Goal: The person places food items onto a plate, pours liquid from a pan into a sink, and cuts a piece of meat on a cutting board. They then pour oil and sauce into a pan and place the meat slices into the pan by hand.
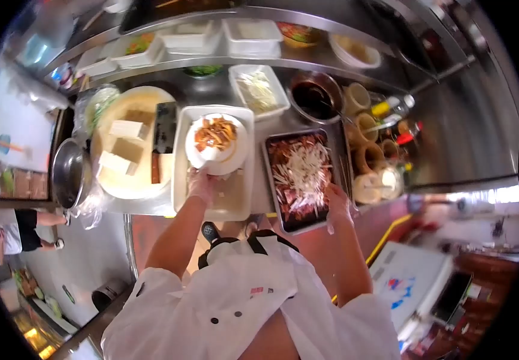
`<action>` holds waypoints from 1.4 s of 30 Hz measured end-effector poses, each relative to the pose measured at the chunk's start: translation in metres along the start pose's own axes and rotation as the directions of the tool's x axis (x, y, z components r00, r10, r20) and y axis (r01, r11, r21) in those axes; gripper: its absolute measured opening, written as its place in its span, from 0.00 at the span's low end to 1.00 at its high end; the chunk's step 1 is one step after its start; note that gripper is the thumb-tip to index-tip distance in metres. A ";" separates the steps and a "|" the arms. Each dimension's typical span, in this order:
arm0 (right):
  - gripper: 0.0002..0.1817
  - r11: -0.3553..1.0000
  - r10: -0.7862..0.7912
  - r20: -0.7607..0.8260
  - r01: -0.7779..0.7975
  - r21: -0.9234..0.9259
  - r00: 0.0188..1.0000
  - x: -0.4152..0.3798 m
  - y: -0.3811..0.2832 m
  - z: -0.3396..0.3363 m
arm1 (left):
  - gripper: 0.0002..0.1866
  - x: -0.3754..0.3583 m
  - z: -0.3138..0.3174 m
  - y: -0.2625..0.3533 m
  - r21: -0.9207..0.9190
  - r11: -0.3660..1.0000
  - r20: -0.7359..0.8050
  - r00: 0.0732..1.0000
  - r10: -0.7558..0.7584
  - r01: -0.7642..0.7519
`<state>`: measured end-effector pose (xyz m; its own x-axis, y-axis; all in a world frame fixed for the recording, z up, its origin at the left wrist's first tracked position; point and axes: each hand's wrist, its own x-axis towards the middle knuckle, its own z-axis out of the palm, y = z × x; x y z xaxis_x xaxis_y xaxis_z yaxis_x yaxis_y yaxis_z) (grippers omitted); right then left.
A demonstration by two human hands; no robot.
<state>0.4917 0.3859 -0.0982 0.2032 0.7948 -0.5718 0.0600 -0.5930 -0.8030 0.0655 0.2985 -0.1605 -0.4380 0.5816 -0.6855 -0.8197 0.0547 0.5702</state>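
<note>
My left hand [202, 186], in a thin clear glove, grips the near rim of a white plate [235, 157] that carries orange-brown cooked food [214, 133]. The plate is over a white rectangular tray [181, 174] on the steel counter. My right hand [337, 204], also gloved, rests on the near right corner of a metal tray [271, 174] filled with dark red meat strips and pale shredded vegetable [298, 171]. Whether its fingers pinch anything is unclear.
A round cutting board [145, 105] with tofu blocks [126, 129] and a cleaver [165, 126] lies at left, a steel bowl [67, 174] beside it. A dark sauce bowl [313, 96], seasoning cups [367, 156] and white containers [253, 36] crowd the back. Another person [13, 231] stands far left.
</note>
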 end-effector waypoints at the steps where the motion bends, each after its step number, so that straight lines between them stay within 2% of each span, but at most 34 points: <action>1: 0.20 0.983 -0.109 -0.051 0.100 -0.152 0.993 0.009 0.014 -0.008 | 0.20 -0.002 0.000 0.001 0.026 0.999 -0.028 0.999 0.035 -0.035; 3: 0.22 0.858 -0.266 -0.061 0.208 -0.469 0.962 0.022 0.027 -0.032 | 0.20 -0.004 0.000 0.005 0.072 0.996 -0.035 0.998 0.059 -0.056; 5: 0.30 0.870 -0.212 -0.054 0.163 -0.464 0.976 0.059 0.060 -0.053 | 0.23 -0.010 -0.009 0.005 -0.020 0.996 0.032 0.996 0.084 -0.083; 6: 0.38 0.960 -0.193 0.071 0.203 -0.191 0.979 0.074 0.084 -0.062 | 0.23 -0.014 -0.015 0.008 -0.002 0.997 0.042 0.996 0.073 -0.073; 7: 0.53 0.880 -0.202 0.228 0.278 -0.384 0.953 0.061 0.068 -0.063 | 0.24 -0.019 -0.020 0.013 0.021 0.996 0.056 0.995 0.080 -0.081; 9: 0.66 0.618 0.030 0.227 0.161 -0.769 0.973 -0.003 -0.014 -0.036 | 0.23 -0.056 -0.010 0.027 0.066 0.992 0.105 0.990 0.098 -0.105; 10: 0.66 0.630 0.032 0.219 0.150 -0.762 0.975 -0.001 -0.001 -0.032 | 0.23 -0.065 -0.012 0.029 0.078 0.989 0.089 0.989 0.116 -0.123; 12: 0.76 0.378 -0.056 0.230 0.234 -0.896 0.972 0.008 0.031 -0.022 | 0.23 -0.078 -0.016 0.032 0.104 0.984 0.074 0.988 0.135 -0.143; 13: 0.76 0.388 -0.050 0.226 0.227 -0.893 0.973 -0.001 0.026 -0.013 | 0.24 -0.086 -0.017 0.033 0.098 0.984 0.082 0.987 0.140 -0.148; 15: 0.79 0.351 -0.011 0.114 0.111 -0.930 0.993 -0.015 0.007 0.002 | 0.24 -0.102 -0.015 0.033 0.095 0.984 0.090 0.985 0.145 -0.154; 17: 0.80 0.381 -0.016 0.122 0.119 -0.917 0.992 -0.017 0.003 0.008 | 0.25 -0.124 -0.008 0.036 0.095 0.977 0.130 0.976 0.178 -0.190; 19: 0.75 0.545 -0.071 0.098 0.120 -0.830 0.993 -0.007 0.014 0.014 | 0.25 -0.141 0.005 0.039 0.102 0.975 0.145 0.973 0.182 -0.197; 20: 0.75 0.549 -0.073 0.096 0.121 -0.827 0.993 0.003 0.023 0.017 | 0.24 -0.143 0.004 0.039 0.104 0.977 0.149 0.974 0.172 -0.189; 22: 0.68 0.514 -0.133 0.055 0.117 -0.850 0.990 0.022 0.038 0.024 | 0.24 -0.144 -0.002 0.042 0.103 0.978 0.155 0.974 0.165 -0.182; 23: 0.68 0.513 -0.138 0.054 0.118 -0.850 0.989 0.027 0.038 0.025 | 0.23 -0.142 -0.006 0.042 0.099 0.982 0.161 0.976 0.144 -0.161; 24: 0.65 0.266 -0.120 0.156 0.183 -0.946 0.980 0.028 0.034 0.027 | 0.23 -0.142 -0.011 0.044 0.096 0.986 0.164 0.979 0.121 -0.138; 25: 0.61 0.333 -0.115 0.133 0.164 -0.929 0.984 0.040 0.048 0.025 | 0.23 -0.143 -0.014 0.047 0.093 0.987 0.163 0.980 0.118 -0.134; 27: 0.53 0.461 -0.103 0.086 0.125 -0.878 0.991 0.052 0.063 0.025 | 0.22 -0.144 -0.017 0.051 0.072 0.992 0.283 0.956 0.079 -0.104; 29: 0.35 0.491 -0.265 0.049 0.179 -0.852 0.963 0.050 0.061 0.021 | 0.21 -0.140 -0.023 0.052 0.076 0.993 0.279 0.958 0.066 -0.090; 30: 0.29 0.541 -0.253 0.010 0.150 -0.828 0.967 0.051 0.060 0.019 | 0.21 -0.136 -0.026 0.053 0.085 0.993 0.281 0.958 0.053 -0.080; 31: 0.29 0.535 -0.252 0.010 0.148 -0.832 0.968 0.067 0.071 0.012 | 0.21 -0.134 -0.031 0.057 0.081 0.994 0.278 0.959 0.049 -0.075; 32: 0.28 0.391 -0.254 0.150 0.243 -0.888 0.955 0.096 0.091 0.001 | 0.20 -0.131 -0.034 0.060 0.099 0.994 0.315 0.949 0.017 -0.051; 35: 0.27 0.373 -0.244 0.125 0.212 -0.903 0.962 0.029 0.024 0.003 | 0.20 -0.132 -0.027 0.063 0.117 0.993 0.354 0.935 -0.028 -0.014; 37: 0.29 0.598 -0.348 -0.044 0.186 -0.780 0.936 0.023 0.015 -0.009 | 0.20 -0.135 -0.026 0.060 0.116 0.993 0.350 0.936 -0.032 -0.009; 39: 0.35 0.344 -0.257 0.183 0.266 -0.901 0.949 0.059 0.026 -0.029 | 0.21 -0.130 -0.027 0.058 0.145 0.989 0.363 0.930 -0.057 0.004; 41: 0.35 0.635 -0.201 0.021 0.147 -0.758 0.979 0.014 -0.017 -0.029 | 0.22 -0.134 -0.021 0.053 0.183 0.983 0.325 0.945 -0.036 -0.026; 42: 0.35 0.630 -0.212 0.032 0.161 -0.759 0.977 0.026 -0.008 -0.041 | 0.22 -0.132 -0.020 0.049 0.204 0.979 0.332 0.941 -0.070 0.001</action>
<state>0.5365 0.4062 -0.0997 0.1546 0.9062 -0.3937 0.8129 -0.3432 -0.4706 0.0759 0.2084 -0.0508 -0.2324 0.8128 -0.5342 -0.7276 0.2192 0.6501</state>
